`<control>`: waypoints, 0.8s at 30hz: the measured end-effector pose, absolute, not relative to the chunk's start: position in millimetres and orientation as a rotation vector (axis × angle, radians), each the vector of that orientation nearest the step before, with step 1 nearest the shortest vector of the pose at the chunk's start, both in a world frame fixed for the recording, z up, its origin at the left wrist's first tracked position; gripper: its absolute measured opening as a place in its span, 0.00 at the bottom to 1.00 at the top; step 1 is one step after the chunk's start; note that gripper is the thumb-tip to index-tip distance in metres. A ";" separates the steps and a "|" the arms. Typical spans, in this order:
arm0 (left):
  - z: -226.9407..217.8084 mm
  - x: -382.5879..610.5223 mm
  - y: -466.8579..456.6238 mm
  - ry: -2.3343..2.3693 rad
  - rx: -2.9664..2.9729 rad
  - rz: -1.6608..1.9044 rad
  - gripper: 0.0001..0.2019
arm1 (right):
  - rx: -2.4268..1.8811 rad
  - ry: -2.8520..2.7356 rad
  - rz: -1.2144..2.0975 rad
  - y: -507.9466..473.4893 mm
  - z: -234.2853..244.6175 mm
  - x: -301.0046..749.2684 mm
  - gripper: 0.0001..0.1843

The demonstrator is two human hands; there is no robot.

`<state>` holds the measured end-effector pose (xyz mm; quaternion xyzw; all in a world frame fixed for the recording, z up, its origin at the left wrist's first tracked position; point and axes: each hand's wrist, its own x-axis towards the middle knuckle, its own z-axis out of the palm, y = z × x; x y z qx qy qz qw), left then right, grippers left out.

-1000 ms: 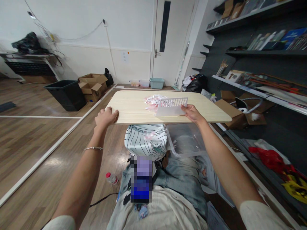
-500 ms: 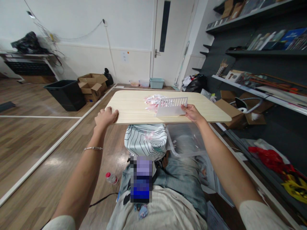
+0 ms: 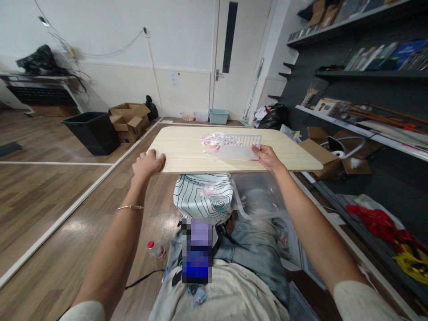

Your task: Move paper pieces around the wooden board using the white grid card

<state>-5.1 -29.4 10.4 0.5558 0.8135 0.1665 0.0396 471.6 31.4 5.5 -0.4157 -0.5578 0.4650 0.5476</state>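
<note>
My right hand (image 3: 267, 157) pinches the right end of a white plastic panel (image 3: 238, 152) with a row of slots along its top. The panel leans over the pale wooden tabletop (image 3: 180, 145). Touching or just behind the panel's left end is a loose pile of small pink and white wrapped pieces (image 3: 211, 141), some of them showing through the slots. At the tabletop's near left corner, my left hand (image 3: 149, 162) is curled over the edge and grips it. Whether the panel's lower edge rests on the wood, I cannot tell.
Below the tabletop are a patterned white bag (image 3: 187, 196) and a clear plastic bin (image 3: 257, 200). A red-capped bottle (image 3: 155, 248) is on the floor at left. Further off are a black bin (image 3: 92, 133), cardboard boxes (image 3: 129, 120) and dark shelves (image 3: 347, 89) at right.
The slotted panel has tipped slightly, its lower edge shifting a little away from me. My left hand keeps its place on the tabletop's corner.
</note>
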 end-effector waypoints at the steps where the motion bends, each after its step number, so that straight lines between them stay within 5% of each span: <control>1: 10.4 -5.2 -29.3 2.494 1.703 0.508 0.36 | -0.985 -1.313 1.104 31.8 5.4 471.9 0.37; 24: 13.2 -3.8 -30.7 2.490 1.678 0.503 0.38 | -0.993 -1.406 1.122 30.7 6.1 470.1 0.39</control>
